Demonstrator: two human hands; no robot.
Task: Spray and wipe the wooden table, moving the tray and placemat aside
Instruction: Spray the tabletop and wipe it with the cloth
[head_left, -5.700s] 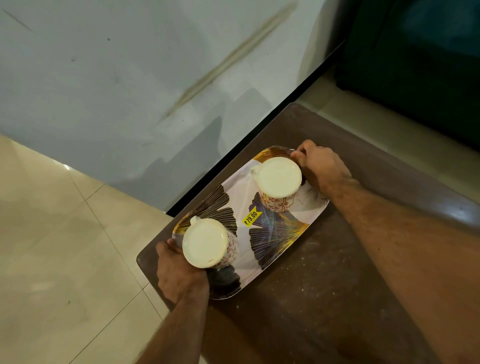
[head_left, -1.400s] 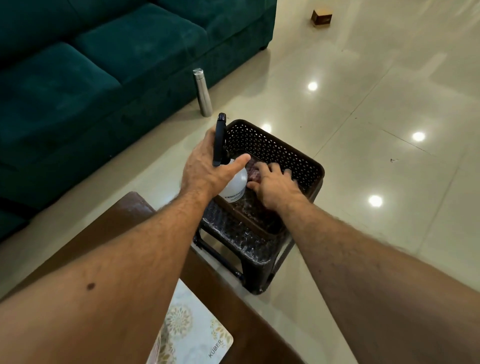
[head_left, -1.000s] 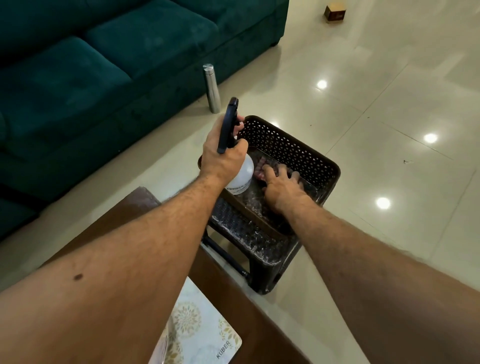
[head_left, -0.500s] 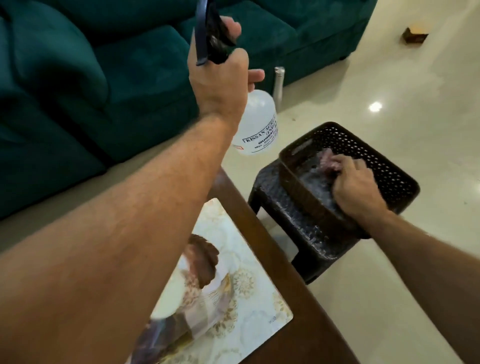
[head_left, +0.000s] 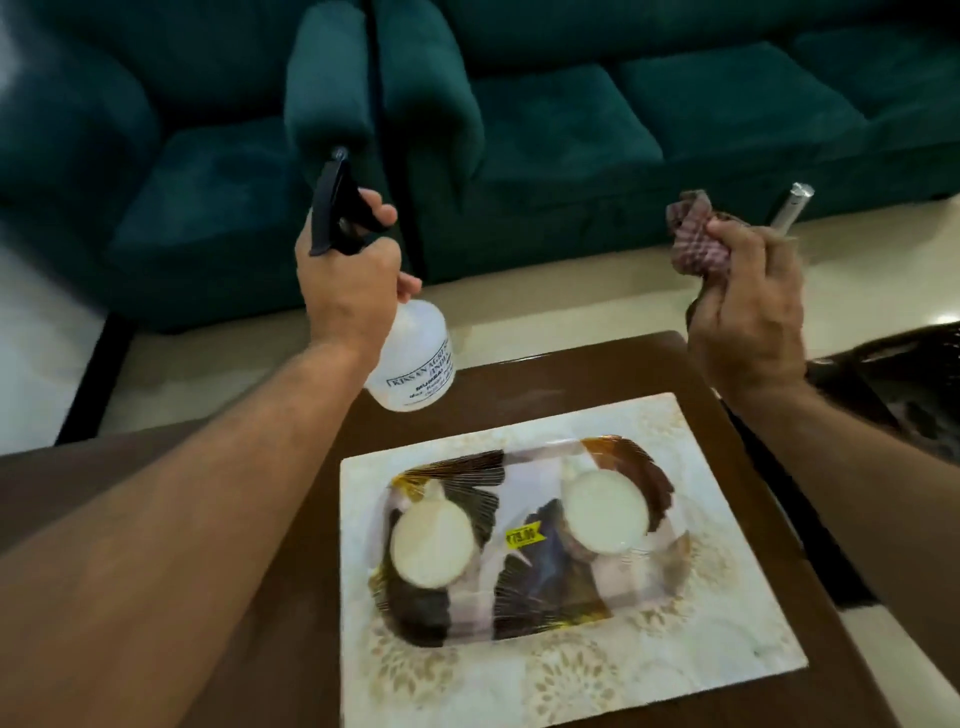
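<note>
My left hand (head_left: 345, 283) grips a white spray bottle (head_left: 418, 358) by its black trigger head, held in the air above the far edge of the dark wooden table (head_left: 582, 374). My right hand (head_left: 748, 312) holds a crumpled maroon cloth (head_left: 693, 236) raised over the table's far right corner. Below both hands a cream patterned placemat (head_left: 727, 623) lies on the table. A patterned tray (head_left: 519, 597) sits on the placemat and carries two upturned cups (head_left: 431, 543), the second cup (head_left: 605, 517) on its right side.
A dark green sofa (head_left: 571, 130) runs along the far side. A steel bottle (head_left: 792, 205) stands on the tiled floor behind my right hand. The dark plastic stool with its basket (head_left: 904, 384) is at the right edge, beside the table.
My right hand has lifted the maroon cloth out of the basket. Both hands and my view have swung over to the table, where the tray and placemat now lie below.
</note>
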